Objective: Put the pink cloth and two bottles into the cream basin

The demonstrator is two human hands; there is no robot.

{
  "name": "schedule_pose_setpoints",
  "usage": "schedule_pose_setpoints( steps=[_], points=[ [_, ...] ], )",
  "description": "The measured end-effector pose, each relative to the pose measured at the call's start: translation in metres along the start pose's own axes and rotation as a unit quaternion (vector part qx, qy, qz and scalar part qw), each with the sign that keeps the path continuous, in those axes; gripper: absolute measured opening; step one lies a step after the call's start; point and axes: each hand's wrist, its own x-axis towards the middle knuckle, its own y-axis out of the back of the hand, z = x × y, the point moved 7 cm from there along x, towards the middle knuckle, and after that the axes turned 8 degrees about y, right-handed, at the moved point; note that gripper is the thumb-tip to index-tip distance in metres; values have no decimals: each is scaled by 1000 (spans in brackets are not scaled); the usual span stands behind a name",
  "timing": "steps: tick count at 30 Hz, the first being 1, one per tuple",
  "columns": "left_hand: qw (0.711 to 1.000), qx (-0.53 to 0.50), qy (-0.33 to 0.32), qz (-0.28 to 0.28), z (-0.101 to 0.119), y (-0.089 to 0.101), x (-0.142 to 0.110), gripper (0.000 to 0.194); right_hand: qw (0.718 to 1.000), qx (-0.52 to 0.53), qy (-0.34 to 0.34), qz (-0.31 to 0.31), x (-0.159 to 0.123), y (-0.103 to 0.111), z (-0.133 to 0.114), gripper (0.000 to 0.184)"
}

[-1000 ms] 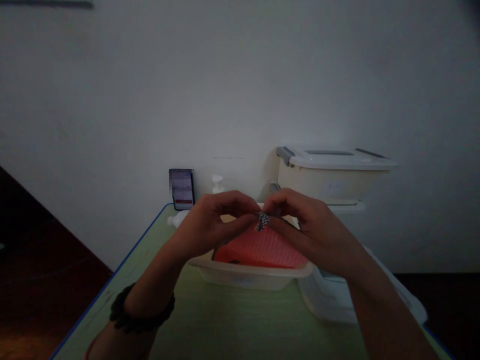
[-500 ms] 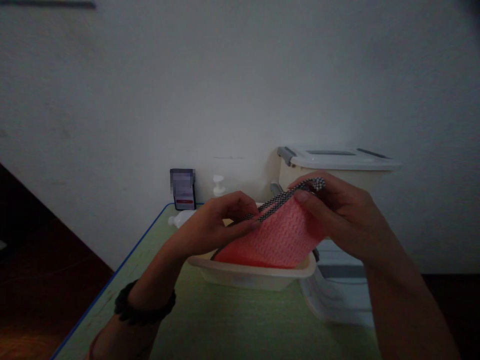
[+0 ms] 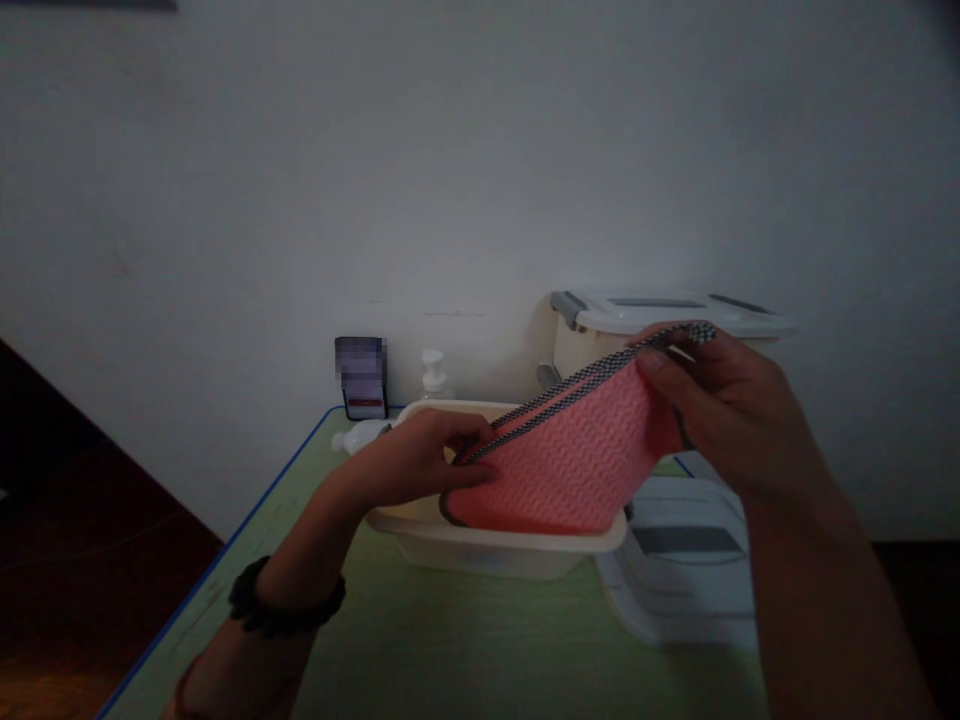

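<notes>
A pink textured cloth (image 3: 562, 460) with black-and-white checked edging hangs stretched between my two hands, slanting up to the right. My right hand (image 3: 720, 400) pinches its upper right corner, thumb in front. At the lower left end of the edging, my left hand (image 3: 427, 455) grips the cloth between thumb and fingers. Below lies a cream plastic basin (image 3: 495, 555), and the cloth's lower edge hangs within its rim. The basin's inside is partly hidden by the cloth and my left hand.
A phone (image 3: 365, 380) leans against the wall. Beside it are a white pump bottle (image 3: 433, 375) and a white bottle lying down (image 3: 360, 437). A lidded storage box (image 3: 667, 312) stands at back right, and a white lid (image 3: 682, 570) lies on the green table (image 3: 450, 650).
My right hand has moved right and up with its corner, and my left hand slightly left and down. The cloth is now stretched wider, showing more of its checked edge.
</notes>
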Motion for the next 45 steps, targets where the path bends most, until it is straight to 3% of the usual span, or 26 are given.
schedule_pose_setpoints(
  steps=[11, 16, 24, 29, 34, 36, 38, 41, 45],
  points=[
    [999, -45, 25, -11, -10, 3, -1, 20, 997, 1, -29, 69, 1, 22, 15, 2],
    [997, -49, 58, 7, -17, 17, -7, 18, 998, -58, -31, 9, 3, 18, 16, 11],
    [987, -113, 67, 96, -34, 48, -21, 23, 996, -9, -59, -73, 1, 5, 33, 11],
    [955, -226, 15, 192, -39, 63, -26, 19, 993, 37, -100, -55, -1, 7, 44, 22],
    [927, -264, 23, 265, -53, 68, -25, 13, 993, 49, -106, -35, -3, 8, 49, 11],
    [916, -278, 23, 287, -57, 69, -24, 10, 992, 52, -112, -40, -4, 8, 49, 19],
    [900, -295, 15, 321, -60, 72, -25, 8, 990, 38, -120, -62, -5, 7, 48, 26],
    [878, -312, -4, 364, -61, 76, -28, 6, 983, 7, -122, -140, -8, 1, 42, 23],
    [863, -360, 0, 354, -66, 74, -27, 10, 975, -20, -92, -201, -8, -6, 35, 23]
  ],
)
